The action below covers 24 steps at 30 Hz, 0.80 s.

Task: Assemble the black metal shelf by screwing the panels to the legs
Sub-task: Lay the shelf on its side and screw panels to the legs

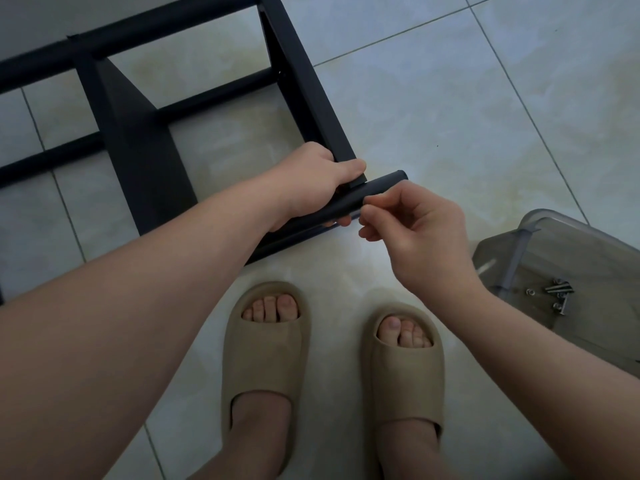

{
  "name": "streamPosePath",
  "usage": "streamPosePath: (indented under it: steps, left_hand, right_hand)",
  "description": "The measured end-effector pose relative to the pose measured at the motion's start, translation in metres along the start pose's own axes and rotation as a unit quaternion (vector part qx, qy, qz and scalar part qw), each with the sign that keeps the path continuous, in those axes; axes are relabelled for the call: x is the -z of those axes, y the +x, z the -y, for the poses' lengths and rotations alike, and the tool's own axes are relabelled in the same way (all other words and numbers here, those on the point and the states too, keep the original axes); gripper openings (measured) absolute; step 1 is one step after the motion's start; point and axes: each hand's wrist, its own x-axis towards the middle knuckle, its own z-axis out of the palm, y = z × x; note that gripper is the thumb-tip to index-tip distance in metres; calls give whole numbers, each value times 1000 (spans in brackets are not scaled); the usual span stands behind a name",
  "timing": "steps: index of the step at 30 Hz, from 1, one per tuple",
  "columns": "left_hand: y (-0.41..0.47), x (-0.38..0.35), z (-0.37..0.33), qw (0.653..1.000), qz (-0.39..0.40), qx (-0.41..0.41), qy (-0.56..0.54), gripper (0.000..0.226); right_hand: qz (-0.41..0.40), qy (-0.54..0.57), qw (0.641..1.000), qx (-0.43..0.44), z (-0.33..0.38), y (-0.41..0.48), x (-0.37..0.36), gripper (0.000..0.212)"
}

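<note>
The shelf (138,140) lies part-built on the floor (450,98), with panels already joined to legs. The left hand (311,178) grips a panel corner against a leg (377,188). The right hand (415,230) pinches at that leg, holding what I cannot tell. Screws (557,289) left in the box (588,244) suggest joints remain.

I count two hands, my left hand (313,174) and my right hand (415,230), and two beige slippers (266,344). There is one black shelf frame (207,95) with two flat panels (138,143), one clear plastic box (571,251), and a few screws (557,294), too clustered to count exactly.
</note>
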Motion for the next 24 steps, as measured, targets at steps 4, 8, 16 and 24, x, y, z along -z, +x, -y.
streamPosePath:
  steps: [4, 8, 16, 24]
  left_hand:
    - [-1, 1, -2, 1000, 1, 4, 8, 47]
    - [0, 1, -3, 999, -17, 21, 20, 46]
    - [-4, 0, -4, 1000, 1, 12, -11, 41]
    - [-5, -1, -2, 1000, 8, 4, -21, 40]
  right_hand:
    - [-11, 130, 989, -72, 2, -2, -3, 21]
    - [-19, 315, 933, -172, 4, -8, -9, 15]
    - [-3, 362, 913, -189, 5, -6, -6, 19]
    - [24, 178, 982, -51, -3, -4, 0, 23]
